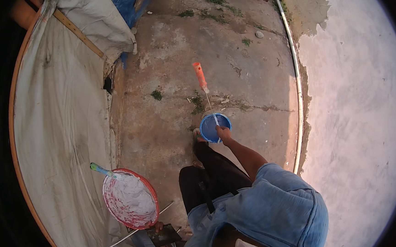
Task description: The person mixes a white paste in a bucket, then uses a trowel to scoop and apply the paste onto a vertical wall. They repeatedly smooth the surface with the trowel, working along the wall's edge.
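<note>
Blue plastic bucket [205, 131] on the concrete ahead; over it my right hand [224, 133] is curled beside an orange-handled, thin-shafted tool [200, 77]. My left hand [159, 227] meets a dark rectangular plate [164, 236] near the red basin [143, 226]; its grip I can't tell.

No legible lettering anywhere

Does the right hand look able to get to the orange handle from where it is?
Probably yes: the right hand is at the bucket, the orange handle has a rod running back there, and nothing visible blocks the way.
</note>
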The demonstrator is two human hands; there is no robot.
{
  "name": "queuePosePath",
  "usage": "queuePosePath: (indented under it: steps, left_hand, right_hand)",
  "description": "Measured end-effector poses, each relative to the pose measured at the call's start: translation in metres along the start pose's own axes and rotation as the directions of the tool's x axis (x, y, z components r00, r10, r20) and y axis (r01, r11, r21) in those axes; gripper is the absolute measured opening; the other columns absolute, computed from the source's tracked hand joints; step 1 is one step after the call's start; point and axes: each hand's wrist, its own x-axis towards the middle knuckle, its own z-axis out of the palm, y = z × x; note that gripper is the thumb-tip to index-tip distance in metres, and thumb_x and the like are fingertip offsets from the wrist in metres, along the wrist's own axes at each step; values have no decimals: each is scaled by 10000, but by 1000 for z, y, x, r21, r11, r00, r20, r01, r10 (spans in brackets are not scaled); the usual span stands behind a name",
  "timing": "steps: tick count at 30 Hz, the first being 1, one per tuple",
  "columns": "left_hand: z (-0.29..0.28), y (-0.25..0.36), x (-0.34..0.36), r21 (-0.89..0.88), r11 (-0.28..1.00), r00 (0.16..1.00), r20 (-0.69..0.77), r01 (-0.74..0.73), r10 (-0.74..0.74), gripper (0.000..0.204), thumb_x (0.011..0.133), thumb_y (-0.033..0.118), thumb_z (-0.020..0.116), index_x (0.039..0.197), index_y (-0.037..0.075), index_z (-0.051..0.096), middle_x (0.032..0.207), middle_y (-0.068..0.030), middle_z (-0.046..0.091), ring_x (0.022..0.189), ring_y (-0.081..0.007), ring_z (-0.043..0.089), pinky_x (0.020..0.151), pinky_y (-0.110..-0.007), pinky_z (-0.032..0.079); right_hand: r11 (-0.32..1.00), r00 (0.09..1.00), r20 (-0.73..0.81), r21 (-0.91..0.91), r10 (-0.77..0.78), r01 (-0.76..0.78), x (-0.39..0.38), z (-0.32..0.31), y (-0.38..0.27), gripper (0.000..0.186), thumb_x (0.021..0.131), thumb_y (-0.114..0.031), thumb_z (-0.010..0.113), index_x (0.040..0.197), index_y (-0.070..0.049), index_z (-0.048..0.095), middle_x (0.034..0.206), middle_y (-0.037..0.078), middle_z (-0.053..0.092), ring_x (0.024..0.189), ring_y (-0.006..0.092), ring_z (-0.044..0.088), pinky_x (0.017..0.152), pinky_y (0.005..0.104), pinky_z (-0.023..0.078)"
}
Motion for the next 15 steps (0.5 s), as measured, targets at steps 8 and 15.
queuePosePath:
  steps: [8, 15]
  left_hand:
    - [-55, 20, 134, -38, 990, 981, 139, 138, -132, 358, 987, 472, 425, 1185, 232, 600, 916, -31, 637, 854, -175, 607, 804, -323, 359]
    - [-67, 15, 159, 25, 999, 982, -186, -28, 32, 370, 1023, 440, 367, 1214, 192, 563, 870, -28, 621, 665, -165, 558, 678, -325, 369]
  right_hand:
    - [967, 978, 160, -197, -131, 162, 130, 179, -98, 487, 841, -425, 629, 963, 40, 702, 841, 163, 706, 834, 299, 681, 748, 407, 504]
    - [961, 969, 236, -241, -78, 136, 152, 311, -140, 525, 776, -473, 678, 1002, -1, 728, 899, 228, 714, 919, 393, 682, 821, 433, 520]
